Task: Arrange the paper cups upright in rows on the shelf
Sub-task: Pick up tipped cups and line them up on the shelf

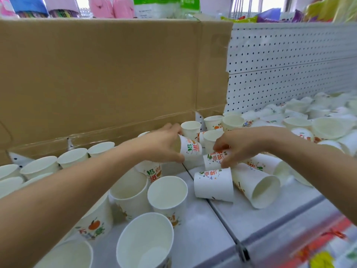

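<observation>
L hand: curled round a printed paper cup, which is held tilted with its mouth toward the palm; thumb is under it, fingers over it.
R hand: fingertips are pinched on the base end of an upside-down cup, whose print is seen inverted.
Second upside-down cup: stood on the white shelf just in front of the pinched one. Whether the two are nested can't be told.
Lying cup: on its side, mouth turned toward the camera, touching the second upside-down cup on its R side.
Rear lying cup: also on its side, partly hidden under the R wrist.
Upright rows: cups are stood mouth-up on the L part of the shelf, from the front edge back to the cardboard, close together.
Back cups: a few more are stood upright behind both hands, near the cardboard's R end.
Loose heap: many cups are piled at all angles at far R, along the pegboard.
Cardboard sheet: propped upright along the back, L and centre.
Pegboard panel: white, perforated, to the R of the cardboard.
Packaged goods: seen above the cardboard's top edge.
</observation>
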Available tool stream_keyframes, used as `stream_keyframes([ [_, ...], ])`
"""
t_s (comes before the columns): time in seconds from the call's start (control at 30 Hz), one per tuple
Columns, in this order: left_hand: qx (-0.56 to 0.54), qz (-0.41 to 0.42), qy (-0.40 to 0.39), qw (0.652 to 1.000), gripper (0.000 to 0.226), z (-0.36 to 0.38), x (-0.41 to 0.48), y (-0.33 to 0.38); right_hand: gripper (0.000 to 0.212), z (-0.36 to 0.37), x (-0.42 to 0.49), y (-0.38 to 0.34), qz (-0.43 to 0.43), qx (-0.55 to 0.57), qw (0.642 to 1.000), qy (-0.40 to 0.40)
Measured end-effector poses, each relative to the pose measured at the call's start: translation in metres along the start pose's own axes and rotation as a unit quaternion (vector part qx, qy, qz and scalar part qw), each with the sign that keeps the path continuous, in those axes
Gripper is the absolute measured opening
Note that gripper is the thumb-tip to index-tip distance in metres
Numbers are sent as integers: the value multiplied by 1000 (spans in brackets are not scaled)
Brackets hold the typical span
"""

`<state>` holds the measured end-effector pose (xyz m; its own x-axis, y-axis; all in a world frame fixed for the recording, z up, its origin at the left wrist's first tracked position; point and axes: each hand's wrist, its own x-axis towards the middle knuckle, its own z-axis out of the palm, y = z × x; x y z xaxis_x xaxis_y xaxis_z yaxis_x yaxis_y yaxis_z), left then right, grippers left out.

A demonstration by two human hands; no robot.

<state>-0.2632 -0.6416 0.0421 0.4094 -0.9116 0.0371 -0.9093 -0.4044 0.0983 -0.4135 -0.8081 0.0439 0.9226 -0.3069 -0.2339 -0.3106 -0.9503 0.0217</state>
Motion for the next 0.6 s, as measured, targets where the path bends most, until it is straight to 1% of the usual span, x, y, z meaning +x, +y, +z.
stream_keyframes([
  [0.07, -12, 3, 1, 1000, 67, -6, -1, -3, 57, -1, 4, -3, 12, -10, 1000, -19],
  [0.17, -9, 9, -18, 1000, 68, -12, 1, -5, 55, -3, 8, -5, 18, -22, 999, -43],
  [0.23, 6, 15, -43, 999, 74, -13, 4, -6, 56, -2, 9, -6, 21, -8, 998, -61],
  [0.37, 37, 22, -77, 996, 80, -6, 7, -7, 69, 5, 13, 0, 19, 33, 996, -80],
  [0.43, 40, 18, -71, 997, 80, -4, 5, -7, 69, 7, 15, 4, 11, 42, 997, -66],
  [0.53, 32, 9, -50, 998, 78, -9, -2, -3, 64, 3, 11, 7, -2, 79, 996, -36],
  [0.6, 29, 3, -34, 999, 75, -14, -9, 1, 65, -5, 11, 8, -29, 94, 995, -2],
])
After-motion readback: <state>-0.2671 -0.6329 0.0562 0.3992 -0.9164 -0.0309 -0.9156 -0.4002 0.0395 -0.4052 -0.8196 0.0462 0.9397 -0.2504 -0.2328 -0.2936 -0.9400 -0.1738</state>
